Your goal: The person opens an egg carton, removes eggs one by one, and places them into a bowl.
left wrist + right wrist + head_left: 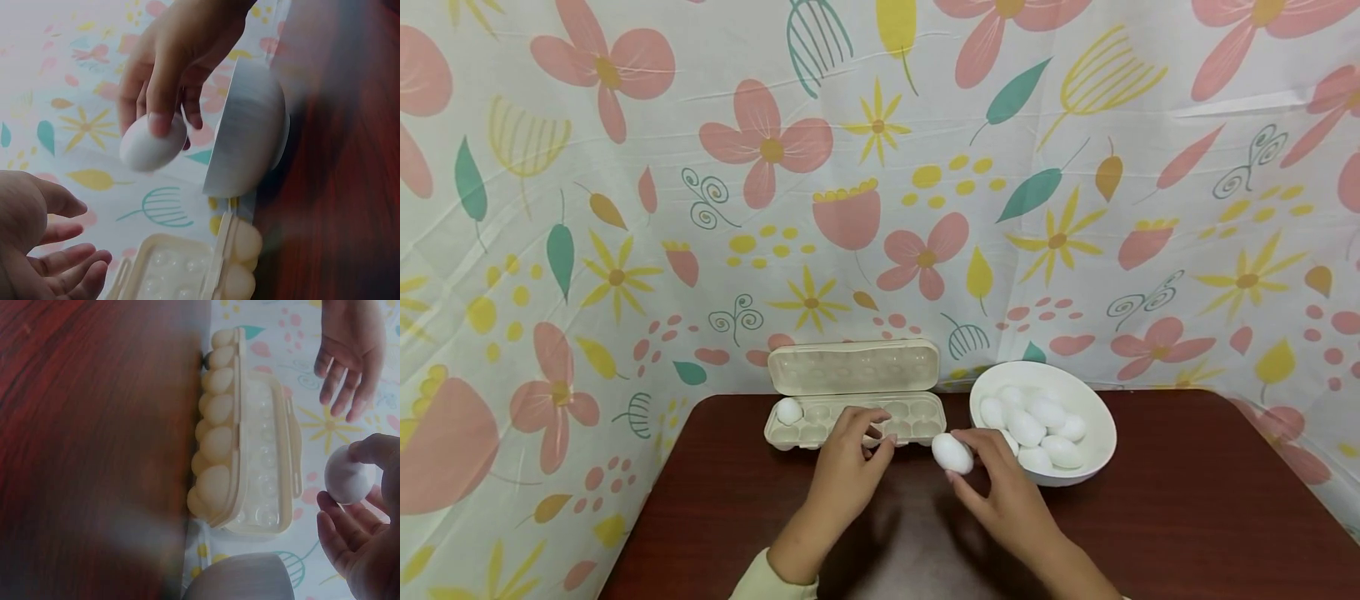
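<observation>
My right hand (1006, 492) pinches a white egg (952, 454) between thumb and fingers, between the carton and the bowl. My left hand (850, 462) hovers in front of the carton, fingers loosely bent and nothing in them; the left wrist view shows its spread fingers (65, 265) apart from the egg. The cream egg carton (855, 421) lies with its lid (854, 369) raised against the cloth. One white egg (789, 411) sits in its back left cup. To the right, a white bowl (1101, 442) holds several white eggs (1026, 427).
Carton and bowl stand along the back of a dark red-brown table (1195, 500). Behind them hangs a white cloth (865, 275) printed with flowers and leaves. The bowl is close beside the right hand.
</observation>
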`<action>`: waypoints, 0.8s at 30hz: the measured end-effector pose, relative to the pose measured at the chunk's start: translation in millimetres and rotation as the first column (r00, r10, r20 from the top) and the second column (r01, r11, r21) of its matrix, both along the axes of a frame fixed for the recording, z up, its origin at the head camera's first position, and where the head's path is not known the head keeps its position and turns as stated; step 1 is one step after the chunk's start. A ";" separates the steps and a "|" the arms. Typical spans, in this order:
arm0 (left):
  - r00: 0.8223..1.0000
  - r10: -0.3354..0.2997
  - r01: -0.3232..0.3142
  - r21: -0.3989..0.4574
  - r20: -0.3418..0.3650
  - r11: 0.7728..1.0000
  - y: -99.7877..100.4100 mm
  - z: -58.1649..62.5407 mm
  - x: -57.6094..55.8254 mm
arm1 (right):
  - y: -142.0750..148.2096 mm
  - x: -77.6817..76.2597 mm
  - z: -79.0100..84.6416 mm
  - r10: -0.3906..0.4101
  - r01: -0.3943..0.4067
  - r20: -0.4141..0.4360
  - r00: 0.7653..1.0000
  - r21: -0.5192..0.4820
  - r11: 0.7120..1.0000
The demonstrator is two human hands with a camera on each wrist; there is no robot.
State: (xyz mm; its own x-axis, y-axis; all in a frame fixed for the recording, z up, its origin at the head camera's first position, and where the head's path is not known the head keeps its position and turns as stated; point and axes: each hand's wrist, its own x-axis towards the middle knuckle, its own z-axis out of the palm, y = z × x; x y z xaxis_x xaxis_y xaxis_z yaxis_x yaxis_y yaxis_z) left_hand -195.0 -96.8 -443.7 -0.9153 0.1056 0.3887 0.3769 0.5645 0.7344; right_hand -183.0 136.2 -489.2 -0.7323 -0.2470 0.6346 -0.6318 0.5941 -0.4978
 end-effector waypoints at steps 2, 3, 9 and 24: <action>1.000 0.012 -0.012 -0.008 0.008 1.000 -3.2 0.5 -2.1 | 1.9 -0.7 0.5 -0.013 0.013 -0.015 1.000 0.000 1.000; 1.000 0.017 -0.017 -0.013 0.013 1.000 -4.9 0.7 -3.1 | 2.8 -1.0 0.9 -0.018 0.018 -0.025 1.000 -0.001 1.000; 0.998 0.054 -0.056 -0.055 -0.026 0.997 -15.3 1.2 -8.9 | 9.2 -2.0 2.9 -0.070 0.070 -0.047 0.996 -0.006 0.998; 0.989 0.137 -0.143 -0.128 -0.060 0.981 -45.5 -5.2 -31.6 | 29.7 -5.5 5.1 -0.219 0.218 -0.053 0.974 -0.019 0.976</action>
